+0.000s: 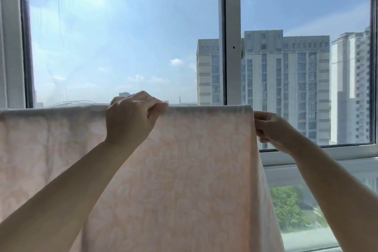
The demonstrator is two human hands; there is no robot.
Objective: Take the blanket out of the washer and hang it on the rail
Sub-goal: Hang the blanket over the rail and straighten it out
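Item: blanket (pixel 184 170), pale pink, patterned, hanging draped over the rail, which is lying hidden under the fold. Left hand (pixel 131 116) is curling over the top fold, gripping it; right hand (pixel 270 129) is pinching the right side edge. Step in hand: likely spreading and evening the drape; next probably calling for an even sideways pull. Window frame (pixel 232 47) is standing close behind.

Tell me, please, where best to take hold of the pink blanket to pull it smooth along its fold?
Probably the blanket's free right side edge just below the fold, from the right, where the right hand pinches it; the left hand grips the top.
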